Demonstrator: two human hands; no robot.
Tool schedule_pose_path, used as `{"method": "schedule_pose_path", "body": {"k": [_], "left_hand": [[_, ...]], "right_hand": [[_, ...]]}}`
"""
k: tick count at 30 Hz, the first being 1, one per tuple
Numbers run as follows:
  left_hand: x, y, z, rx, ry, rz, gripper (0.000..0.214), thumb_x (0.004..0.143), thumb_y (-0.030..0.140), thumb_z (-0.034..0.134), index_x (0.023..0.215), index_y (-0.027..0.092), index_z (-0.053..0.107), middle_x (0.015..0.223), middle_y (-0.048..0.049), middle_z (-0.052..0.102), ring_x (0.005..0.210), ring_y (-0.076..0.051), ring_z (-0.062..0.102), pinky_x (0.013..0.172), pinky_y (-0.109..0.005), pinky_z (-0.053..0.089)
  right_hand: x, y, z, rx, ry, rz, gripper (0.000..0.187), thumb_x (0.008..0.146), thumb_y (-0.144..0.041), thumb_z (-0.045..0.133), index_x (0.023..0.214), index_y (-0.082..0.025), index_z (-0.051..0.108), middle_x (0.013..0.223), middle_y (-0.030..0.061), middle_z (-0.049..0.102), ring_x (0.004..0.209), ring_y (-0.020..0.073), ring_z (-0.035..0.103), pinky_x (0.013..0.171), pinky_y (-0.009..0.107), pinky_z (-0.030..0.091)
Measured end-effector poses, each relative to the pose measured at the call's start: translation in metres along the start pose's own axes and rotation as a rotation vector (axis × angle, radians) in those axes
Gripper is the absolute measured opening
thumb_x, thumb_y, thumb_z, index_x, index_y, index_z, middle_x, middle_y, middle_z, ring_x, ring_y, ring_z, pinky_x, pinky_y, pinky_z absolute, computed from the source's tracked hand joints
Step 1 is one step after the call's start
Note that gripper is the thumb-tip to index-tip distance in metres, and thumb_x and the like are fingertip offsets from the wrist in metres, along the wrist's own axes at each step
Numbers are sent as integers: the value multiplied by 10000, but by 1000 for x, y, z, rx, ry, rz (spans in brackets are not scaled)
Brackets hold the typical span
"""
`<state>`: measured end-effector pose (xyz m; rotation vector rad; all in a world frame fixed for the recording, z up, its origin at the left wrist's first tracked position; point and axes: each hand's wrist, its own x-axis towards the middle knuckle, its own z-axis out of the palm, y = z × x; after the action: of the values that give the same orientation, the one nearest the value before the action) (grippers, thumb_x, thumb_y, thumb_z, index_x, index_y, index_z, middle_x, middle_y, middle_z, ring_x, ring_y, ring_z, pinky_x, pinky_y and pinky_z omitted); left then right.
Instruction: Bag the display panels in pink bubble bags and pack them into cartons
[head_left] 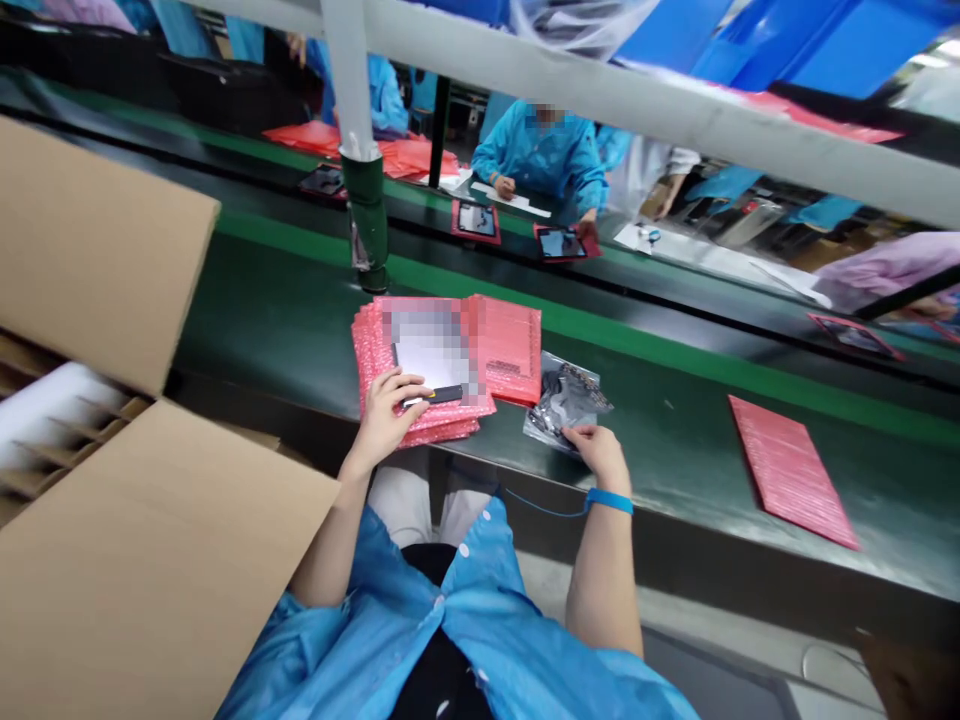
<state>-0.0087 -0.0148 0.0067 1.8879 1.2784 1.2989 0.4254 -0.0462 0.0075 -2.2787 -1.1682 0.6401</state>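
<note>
My left hand (390, 415) reaches over a stack of pink bubble-wrap pouches (370, 355). Its thumb and fingers close around a short black bar-shaped thing (448, 394) with a yellow patch; its exact kind is unclear. Just beyond lies a pale, flat, dark-edged panel (424, 350), partly blurred out, on top of the stack. My right hand (602, 458) pinches the near edge of a clear plastic bag (564, 400) holding small dark parts. Behind that bag and against the stack rests another pink bubble-wrap pouch (511, 345).
An open cardboard box (172, 560) with dividers stands at left. On the green bench (660, 430) lies a single pink pouch (793, 470) at right. A grey post (351, 90) rises behind the stack. Across the line, a person in blue (540, 160) handles tablet-like devices (562, 243).
</note>
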Motion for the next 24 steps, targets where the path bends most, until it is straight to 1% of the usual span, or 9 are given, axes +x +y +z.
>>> {"method": "schedule_pose_path", "body": {"k": [3, 6, 9, 11, 13, 15, 18, 21, 24], "left_hand": [[-1, 3, 0, -3, -11, -14, 148, 991, 262, 784, 1119, 294, 849, 1320, -45, 796, 1506, -307, 517, 1356, -589, 353], [0, 4, -3, -9, -20, -14, 165, 985, 225, 790, 1126, 293, 842, 1343, -32, 794, 1519, -303, 519, 1345, -571, 373], [-1, 4, -3, -29, 0, -24, 188, 984, 223, 793, 1157, 293, 817, 1357, -29, 792, 1533, -304, 518, 1329, -567, 395], [-3, 4, -2, -53, 29, -33, 236, 976, 231, 802, 1203, 291, 790, 1361, -40, 788, 1537, -307, 521, 1321, -561, 409], [-6, 3, 0, -69, 55, -55, 308, 964, 239, 811, 1263, 291, 763, 1384, -61, 768, 1544, -310, 524, 1318, -553, 417], [-8, 1, 1, -70, 61, -73, 359, 960, 246, 810, 1310, 293, 745, 1405, -80, 746, 1558, -313, 520, 1324, -550, 414], [-9, -2, 2, -57, 52, -86, 371, 964, 263, 808, 1327, 293, 741, 1434, -96, 719, 1572, -316, 513, 1330, -547, 410], [-9, -3, 2, -42, 73, -89, 392, 958, 271, 821, 1339, 292, 736, 1499, -108, 676, 1564, -320, 528, 1317, -541, 431], [-9, -4, 3, -48, 98, -19, 426, 965, 276, 819, 1374, 286, 700, 1502, -105, 687, 1535, -317, 557, 1304, -550, 446]], "right_hand": [[-8, 2, -4, 64, -62, -62, 495, 679, -668, 833, 660, -189, 707, 553, 14, 609, 550, 168, 507, 558, 311, 354], [-15, -3, -11, 334, -67, -141, 618, 607, -766, 891, 715, -180, 727, 588, -6, 594, 542, 133, 460, 518, 288, 342], [-28, -31, -14, 650, -78, -199, 596, 622, -715, 970, 813, -212, 714, 647, -34, 600, 546, 109, 477, 531, 253, 413], [-41, -66, -6, 750, -186, -269, 561, 667, -674, 988, 846, -231, 693, 702, -16, 649, 579, 117, 536, 568, 252, 475], [-51, -110, 9, 719, -371, -346, 549, 699, -667, 982, 870, -239, 684, 789, 27, 723, 637, 140, 609, 601, 266, 515], [-54, -155, 30, 603, -569, -435, 533, 769, -680, 933, 948, -233, 704, 871, 61, 769, 697, 163, 659, 649, 291, 547], [-50, -210, 59, 382, -822, -601, 536, 836, -710, 857, 938, -215, 679, 856, 60, 755, 711, 175, 646, 665, 311, 528], [-42, -240, 80, 202, -940, -720, 551, 856, -732, 807, 859, -209, 631, 733, 1, 648, 654, 148, 552, 606, 284, 422], [-34, -250, 90, 74, -990, -764, 549, 885, -734, 756, 844, -206, 613, 695, -28, 579, 616, 126, 463, 568, 275, 320]]}}
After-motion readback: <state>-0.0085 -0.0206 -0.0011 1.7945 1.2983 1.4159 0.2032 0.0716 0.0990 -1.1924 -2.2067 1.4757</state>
